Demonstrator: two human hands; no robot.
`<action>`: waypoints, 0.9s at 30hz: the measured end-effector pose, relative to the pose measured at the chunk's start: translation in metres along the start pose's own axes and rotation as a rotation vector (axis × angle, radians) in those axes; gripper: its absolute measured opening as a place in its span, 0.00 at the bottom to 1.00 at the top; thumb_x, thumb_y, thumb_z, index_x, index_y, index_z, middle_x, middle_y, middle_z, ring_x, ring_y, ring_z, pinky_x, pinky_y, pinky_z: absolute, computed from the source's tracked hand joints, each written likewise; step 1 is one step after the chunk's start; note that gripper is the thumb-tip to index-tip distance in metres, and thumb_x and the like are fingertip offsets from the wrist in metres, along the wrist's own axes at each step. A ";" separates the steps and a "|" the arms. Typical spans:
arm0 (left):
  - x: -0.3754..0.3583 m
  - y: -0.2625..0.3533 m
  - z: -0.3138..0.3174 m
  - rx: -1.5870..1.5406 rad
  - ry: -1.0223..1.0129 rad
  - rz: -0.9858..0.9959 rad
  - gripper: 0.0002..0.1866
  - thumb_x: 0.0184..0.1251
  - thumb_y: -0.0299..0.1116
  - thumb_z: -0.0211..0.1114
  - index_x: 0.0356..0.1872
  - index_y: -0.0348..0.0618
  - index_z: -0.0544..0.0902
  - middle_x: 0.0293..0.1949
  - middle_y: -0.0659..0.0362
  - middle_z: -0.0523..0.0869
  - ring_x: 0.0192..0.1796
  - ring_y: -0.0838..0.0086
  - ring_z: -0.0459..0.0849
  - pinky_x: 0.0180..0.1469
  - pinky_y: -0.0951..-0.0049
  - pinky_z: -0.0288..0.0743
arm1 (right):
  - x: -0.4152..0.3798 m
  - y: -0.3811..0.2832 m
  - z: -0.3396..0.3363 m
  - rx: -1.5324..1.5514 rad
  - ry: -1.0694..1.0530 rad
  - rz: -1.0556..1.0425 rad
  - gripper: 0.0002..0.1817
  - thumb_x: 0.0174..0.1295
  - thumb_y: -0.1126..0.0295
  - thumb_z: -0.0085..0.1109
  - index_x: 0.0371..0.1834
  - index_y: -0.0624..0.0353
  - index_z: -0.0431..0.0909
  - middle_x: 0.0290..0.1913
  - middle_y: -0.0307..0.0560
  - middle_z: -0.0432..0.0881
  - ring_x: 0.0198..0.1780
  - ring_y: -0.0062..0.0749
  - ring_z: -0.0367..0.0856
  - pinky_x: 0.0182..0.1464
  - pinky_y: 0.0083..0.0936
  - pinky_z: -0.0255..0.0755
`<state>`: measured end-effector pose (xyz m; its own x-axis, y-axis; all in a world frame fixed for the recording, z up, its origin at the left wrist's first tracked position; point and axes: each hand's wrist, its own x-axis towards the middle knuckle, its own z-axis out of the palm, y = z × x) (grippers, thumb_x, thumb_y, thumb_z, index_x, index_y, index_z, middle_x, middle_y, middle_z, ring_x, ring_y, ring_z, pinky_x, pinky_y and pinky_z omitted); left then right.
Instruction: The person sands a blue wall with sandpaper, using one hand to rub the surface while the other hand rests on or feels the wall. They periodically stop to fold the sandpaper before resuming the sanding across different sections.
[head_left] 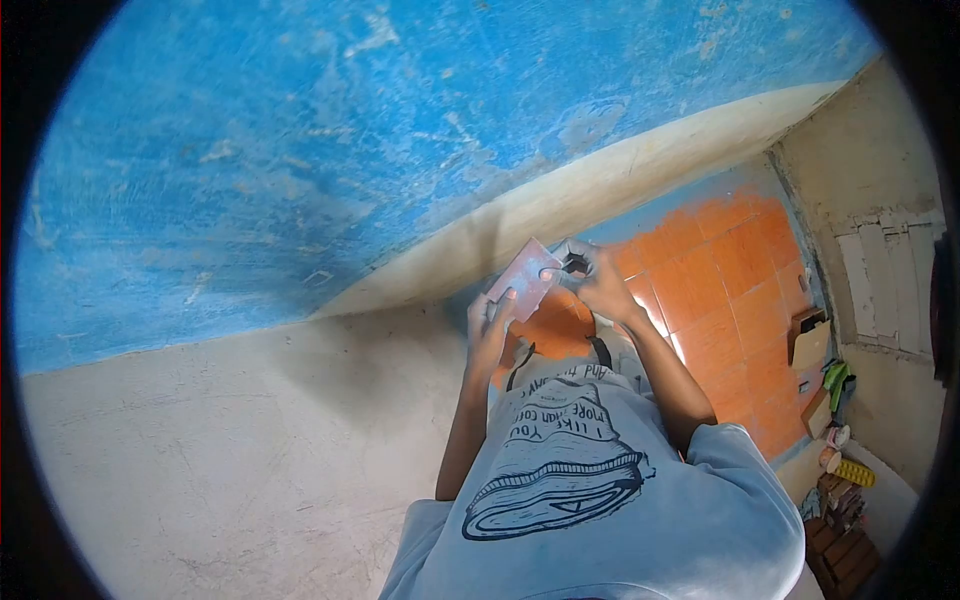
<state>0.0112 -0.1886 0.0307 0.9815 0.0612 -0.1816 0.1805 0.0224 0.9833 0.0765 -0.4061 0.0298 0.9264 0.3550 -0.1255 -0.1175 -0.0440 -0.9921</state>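
Note:
A flat, reddish-pink rectangular sheet with pale dusty patches is held up in front of the body. My left hand grips its lower left edge, the thumb lying on its face. At the sheet's right edge, my right hand pinches it with the thumb on the surface. Pale dust or paint covers the fingers of both hands. What lies behind the sheet is hidden.
A wall, blue above and off-white below, stands close in front and to the left. Orange floor tiles lie below. Cardboard boxes, a green item and assorted objects line the right wall.

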 end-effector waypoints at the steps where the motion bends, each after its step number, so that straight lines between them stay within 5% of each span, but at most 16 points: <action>1: 0.002 0.002 0.004 -0.013 -0.020 0.006 0.21 0.76 0.38 0.68 0.57 0.29 0.83 0.44 0.60 0.85 0.47 0.77 0.82 0.52 0.76 0.75 | 0.000 0.000 -0.004 0.021 -0.019 -0.015 0.15 0.65 0.65 0.76 0.42 0.63 0.80 0.37 0.40 0.82 0.41 0.23 0.79 0.50 0.28 0.76; 5: 0.003 0.026 0.040 -0.156 -0.065 -0.103 0.22 0.75 0.39 0.68 0.58 0.30 0.81 0.44 0.59 0.86 0.47 0.77 0.83 0.49 0.74 0.79 | -0.005 -0.008 -0.030 -0.059 -0.060 -0.010 0.16 0.64 0.67 0.77 0.41 0.62 0.77 0.37 0.42 0.82 0.41 0.24 0.79 0.49 0.29 0.76; 11: 0.017 0.040 0.052 0.146 -0.337 -0.230 0.21 0.74 0.37 0.70 0.58 0.30 0.82 0.51 0.56 0.88 0.48 0.74 0.87 0.54 0.70 0.82 | -0.005 -0.022 -0.073 -0.127 -0.136 -0.049 0.18 0.60 0.70 0.79 0.42 0.62 0.76 0.36 0.42 0.81 0.40 0.24 0.79 0.47 0.28 0.76; 17: 0.006 0.035 0.084 -0.101 -0.244 -0.165 0.21 0.74 0.43 0.71 0.54 0.33 0.85 0.44 0.60 0.89 0.48 0.80 0.84 0.55 0.73 0.79 | 0.013 -0.048 -0.085 0.002 -0.156 -0.262 0.16 0.61 0.75 0.75 0.48 0.62 0.78 0.40 0.41 0.83 0.43 0.23 0.81 0.52 0.27 0.76; 22: 0.020 0.078 0.065 -0.052 -0.044 0.125 0.18 0.75 0.40 0.71 0.53 0.34 0.86 0.43 0.63 0.87 0.45 0.81 0.81 0.50 0.73 0.76 | 0.037 -0.077 -0.096 0.082 -0.106 -0.412 0.13 0.68 0.76 0.67 0.53 0.62 0.79 0.46 0.43 0.85 0.47 0.26 0.83 0.59 0.28 0.74; 27: 0.018 0.188 -0.028 0.522 0.580 0.657 0.13 0.76 0.35 0.66 0.52 0.38 0.85 0.40 0.61 0.87 0.44 0.76 0.83 0.48 0.70 0.78 | 0.060 -0.127 -0.138 0.133 0.132 -0.568 0.11 0.76 0.73 0.59 0.57 0.65 0.77 0.46 0.44 0.85 0.49 0.26 0.81 0.58 0.27 0.74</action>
<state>0.0608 -0.1553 0.2119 0.7395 0.3816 0.5546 -0.2412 -0.6189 0.7475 0.1965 -0.5083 0.1485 0.8929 0.1695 0.4171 0.3732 0.2394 -0.8963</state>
